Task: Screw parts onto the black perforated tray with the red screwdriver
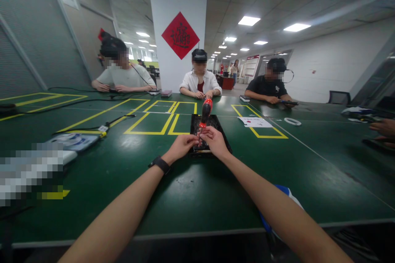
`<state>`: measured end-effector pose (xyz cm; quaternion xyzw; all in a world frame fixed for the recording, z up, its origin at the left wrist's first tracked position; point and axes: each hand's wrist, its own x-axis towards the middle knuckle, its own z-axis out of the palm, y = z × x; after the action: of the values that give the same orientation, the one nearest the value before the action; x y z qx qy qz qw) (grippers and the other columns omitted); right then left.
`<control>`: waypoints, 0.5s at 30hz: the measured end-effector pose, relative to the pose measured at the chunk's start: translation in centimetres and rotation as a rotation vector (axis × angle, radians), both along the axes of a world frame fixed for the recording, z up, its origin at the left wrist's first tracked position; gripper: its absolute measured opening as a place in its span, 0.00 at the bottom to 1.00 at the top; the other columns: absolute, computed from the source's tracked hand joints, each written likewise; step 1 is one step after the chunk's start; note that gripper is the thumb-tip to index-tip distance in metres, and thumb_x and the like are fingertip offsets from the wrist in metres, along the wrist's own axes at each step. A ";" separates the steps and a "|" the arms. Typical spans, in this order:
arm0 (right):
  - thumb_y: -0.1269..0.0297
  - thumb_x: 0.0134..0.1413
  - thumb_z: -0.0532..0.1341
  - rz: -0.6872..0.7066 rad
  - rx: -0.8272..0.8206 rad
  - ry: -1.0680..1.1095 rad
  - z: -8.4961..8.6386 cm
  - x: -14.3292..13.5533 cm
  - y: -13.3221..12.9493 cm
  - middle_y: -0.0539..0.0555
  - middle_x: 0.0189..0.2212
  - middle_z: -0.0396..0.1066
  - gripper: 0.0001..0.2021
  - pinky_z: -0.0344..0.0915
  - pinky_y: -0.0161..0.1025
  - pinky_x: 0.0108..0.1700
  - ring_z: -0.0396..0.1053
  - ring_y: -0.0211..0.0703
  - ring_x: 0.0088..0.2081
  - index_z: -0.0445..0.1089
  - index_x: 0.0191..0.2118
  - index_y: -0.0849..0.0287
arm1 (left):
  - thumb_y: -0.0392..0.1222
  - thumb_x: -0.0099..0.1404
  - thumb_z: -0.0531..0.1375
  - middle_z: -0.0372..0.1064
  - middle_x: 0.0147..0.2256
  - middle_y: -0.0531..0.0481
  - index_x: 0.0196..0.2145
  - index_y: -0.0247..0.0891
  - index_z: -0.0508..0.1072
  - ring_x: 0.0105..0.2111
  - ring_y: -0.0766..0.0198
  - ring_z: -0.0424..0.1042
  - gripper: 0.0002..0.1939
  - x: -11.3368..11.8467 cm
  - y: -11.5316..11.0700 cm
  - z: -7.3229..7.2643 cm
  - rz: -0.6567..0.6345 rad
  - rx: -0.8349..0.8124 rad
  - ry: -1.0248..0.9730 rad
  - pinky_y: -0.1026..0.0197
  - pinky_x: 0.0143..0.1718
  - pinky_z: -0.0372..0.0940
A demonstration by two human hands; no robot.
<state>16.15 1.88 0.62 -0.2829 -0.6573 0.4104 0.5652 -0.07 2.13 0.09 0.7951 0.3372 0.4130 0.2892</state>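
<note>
A screwdriver (206,110) with a red and black handle stands nearly upright over a black tray (222,137) on the green table. My right hand (214,139) pinches the screwdriver's shaft just below the handle. Beside it, my left hand (184,146), with a black band at the wrist, has its fingertips pinched together near the lower shaft. Whatever those left fingertips hold is too small to make out. Both hands are above the tray, and its contents are mostly hidden behind them.
Yellow tape (148,133) marks rectangles on the table (185,197). A printed sheet (255,122) and a white ring (292,121) lie to the right. At left are a cable and a flat packet (75,141). Three people sit across; another person's hands show at far right.
</note>
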 end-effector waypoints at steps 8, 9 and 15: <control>0.63 0.45 0.60 0.052 -0.030 0.039 -0.2 0.3 0.3 0.55 0.36 0.71 0.12 0.67 0.35 0.34 0.70 0.37 0.34 0.63 0.37 0.60 | 0.46 0.55 0.57 0.73 0.33 0.47 0.34 0.33 0.75 0.33 0.62 0.70 0.14 -0.1 0.7 -0.9 0.010 -0.048 -0.065 0.62 0.37 0.63; 0.63 0.45 0.60 0.050 -0.031 0.036 -0.2 0.4 0.3 0.55 0.36 0.71 0.12 0.66 0.34 0.33 0.70 0.37 0.34 0.62 0.37 0.60 | 0.46 0.55 0.58 0.73 0.33 0.46 0.34 0.33 0.75 0.32 0.62 0.70 0.15 0.0 0.7 -0.9 0.026 -0.042 -0.067 0.62 0.37 0.63; 0.61 0.43 0.61 -0.004 -0.040 0.044 -0.2 0.3 0.5 0.53 0.31 0.71 0.12 0.66 0.34 0.33 0.70 0.37 0.32 0.62 0.35 0.61 | 0.48 0.54 0.58 0.73 0.30 0.46 0.31 0.32 0.75 0.29 0.64 0.69 0.15 0.1 0.3 -0.6 0.079 -0.018 -0.040 0.63 0.33 0.62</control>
<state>16.48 2.33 0.44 -0.2861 -0.6360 0.4284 0.5746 0.06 2.45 -0.55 0.7702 0.3660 0.4367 0.2865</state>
